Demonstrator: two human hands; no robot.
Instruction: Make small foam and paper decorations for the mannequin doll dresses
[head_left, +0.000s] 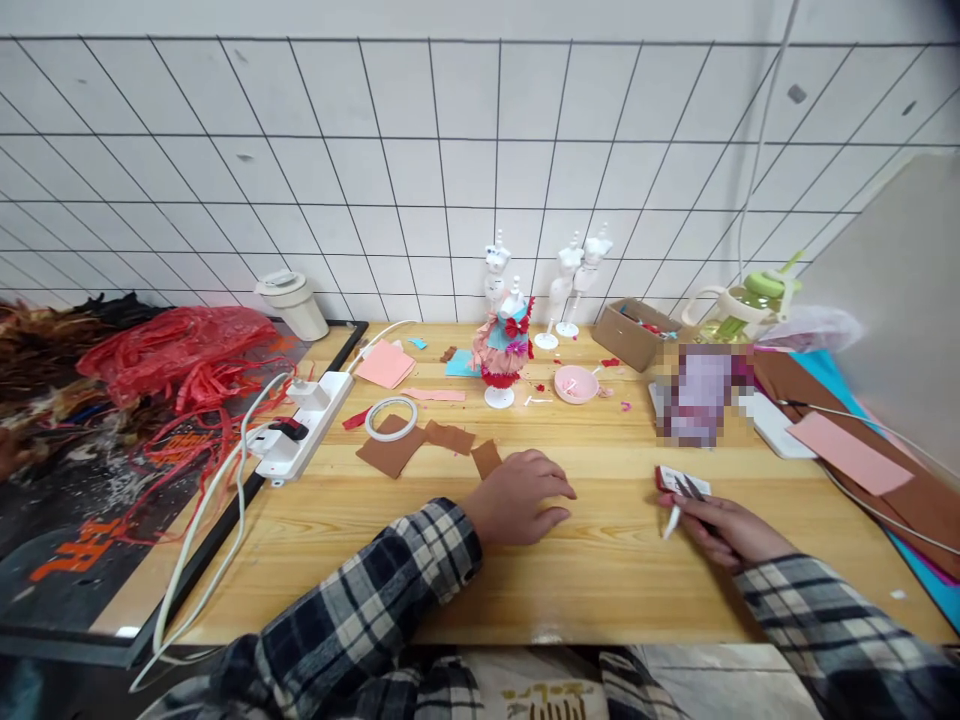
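My left hand (525, 500) hovers over or rests on the wooden table with its fingers apart and nothing in them. Just beyond it lies a small brown piece (486, 458). My right hand (731, 530) is closed round a dark two-bladed tool (691, 488) that looks like small scissors; its handles are hidden in the fingers. A narrow white piece (672, 522) sticks out below the fingertips, and I cannot make out what it is. Behind the blades is a small red and white packet (667, 478). A miniature dress form (514, 340) wears a pink, blue and red ruffled dress.
Bare white dress forms (559, 290) stand by the tiled wall. A tape roll (391, 420) lies on brown sheet (390, 458). A pink bowl (576, 384), cardboard box (634, 335) and green-lidded jug (742, 305) are farther back. A power strip (307, 430) with cables borders the left side.
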